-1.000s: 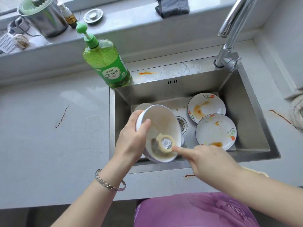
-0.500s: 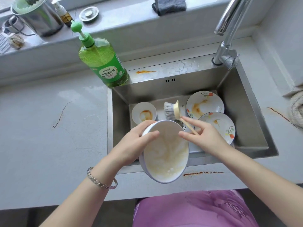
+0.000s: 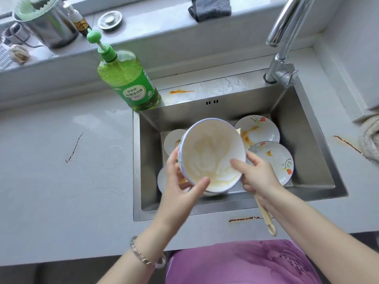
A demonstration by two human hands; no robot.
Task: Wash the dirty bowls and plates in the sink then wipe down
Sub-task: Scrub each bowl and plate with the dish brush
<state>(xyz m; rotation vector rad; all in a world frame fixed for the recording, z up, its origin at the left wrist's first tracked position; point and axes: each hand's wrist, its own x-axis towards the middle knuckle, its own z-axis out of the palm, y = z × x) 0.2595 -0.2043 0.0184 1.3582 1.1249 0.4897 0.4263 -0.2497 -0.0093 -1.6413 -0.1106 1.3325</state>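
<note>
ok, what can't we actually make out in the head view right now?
- Brush head: hidden behind the bowl; only the brush handle shows below the right hand.
- Sink drain: covered by the bowl.
- Two small dishes at the sink's left: mostly hidden by the bowl and left hand.
- Faucet spout: cut off by the top edge.
- Soap bottle label: small print unreadable.
- White cloth: cut off by the right edge.

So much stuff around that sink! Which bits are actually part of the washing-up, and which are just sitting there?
In use:
- bowl, held over the sink by the left hand and right hand
- brush, in the right hand
- flowered plates
- soap bottle
- tap

Lying about:
- grey cloth
- metal pot
- sink plug
- small spray bottle
</note>
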